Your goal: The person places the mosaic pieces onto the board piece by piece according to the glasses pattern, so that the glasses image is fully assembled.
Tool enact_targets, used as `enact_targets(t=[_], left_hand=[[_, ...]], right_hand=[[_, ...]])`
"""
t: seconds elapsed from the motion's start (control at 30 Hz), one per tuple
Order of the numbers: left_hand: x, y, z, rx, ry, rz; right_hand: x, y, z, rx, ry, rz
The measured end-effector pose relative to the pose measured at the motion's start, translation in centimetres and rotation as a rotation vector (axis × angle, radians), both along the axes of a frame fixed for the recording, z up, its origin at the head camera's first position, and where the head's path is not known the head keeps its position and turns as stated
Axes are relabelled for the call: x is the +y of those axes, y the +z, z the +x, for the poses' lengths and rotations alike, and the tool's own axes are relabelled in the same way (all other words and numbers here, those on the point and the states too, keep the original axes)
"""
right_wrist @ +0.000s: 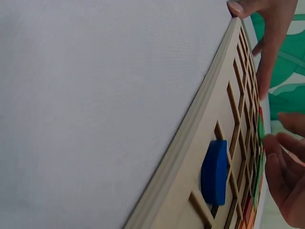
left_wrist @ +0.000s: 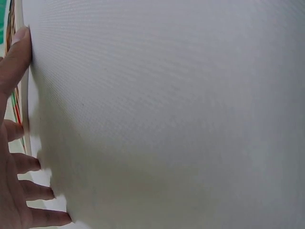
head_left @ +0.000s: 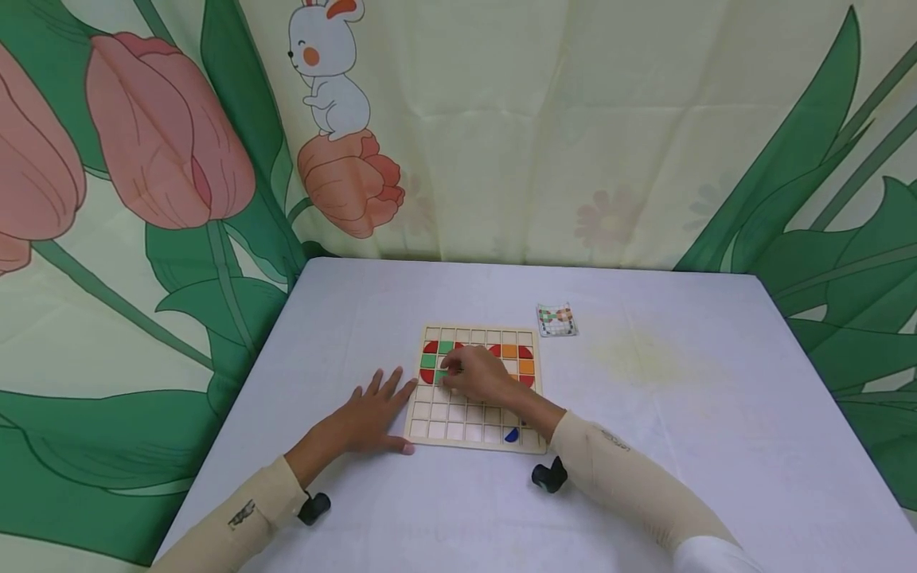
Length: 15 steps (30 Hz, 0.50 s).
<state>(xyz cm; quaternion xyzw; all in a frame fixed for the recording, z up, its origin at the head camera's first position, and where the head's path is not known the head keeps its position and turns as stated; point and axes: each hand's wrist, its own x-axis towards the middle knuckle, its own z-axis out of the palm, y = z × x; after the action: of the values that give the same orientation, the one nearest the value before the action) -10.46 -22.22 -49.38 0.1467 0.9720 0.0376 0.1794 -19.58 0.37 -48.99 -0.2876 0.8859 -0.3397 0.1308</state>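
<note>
We see the wooden grid board (head_left: 474, 434) lying flat mid-worktop (head_left: 716, 446), our right hand (head_left: 478, 376) over its upper rows, fingertips pinching a green tile (head_left: 443, 371). Our left hand (head_left: 368, 418) lies flat, fingers spread, against the board's left edge — a blue piece (head_left: 511, 434) sits in the bottom row.

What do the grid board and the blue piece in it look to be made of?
Grid board: apparently pale unfinished wood or plywood, matte, with cut square cells and a raised rim. Blue piece: seemingly painted wood, though plastic is possible; solid even colour, thick flat edge, slight sheen.

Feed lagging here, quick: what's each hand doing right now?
Left hand: open, flat on table, thumb against wooden grid board.
Right hand: fingertips on green tiles; grip unclear.
</note>
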Motion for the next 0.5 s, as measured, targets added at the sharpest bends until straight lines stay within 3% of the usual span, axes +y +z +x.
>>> enact_targets(t=[0.27,0.5], left_hand=[[0.2,0.1,0.2,0.004,0.004,0.005],[0.0,-0.2,0.0,0.007,0.000,0.000]], right_hand=[[4.4,0.1,-0.1,-0.132,0.104,-0.122],[10.1,0.2,0.2,-0.195,0.060,-0.123]])
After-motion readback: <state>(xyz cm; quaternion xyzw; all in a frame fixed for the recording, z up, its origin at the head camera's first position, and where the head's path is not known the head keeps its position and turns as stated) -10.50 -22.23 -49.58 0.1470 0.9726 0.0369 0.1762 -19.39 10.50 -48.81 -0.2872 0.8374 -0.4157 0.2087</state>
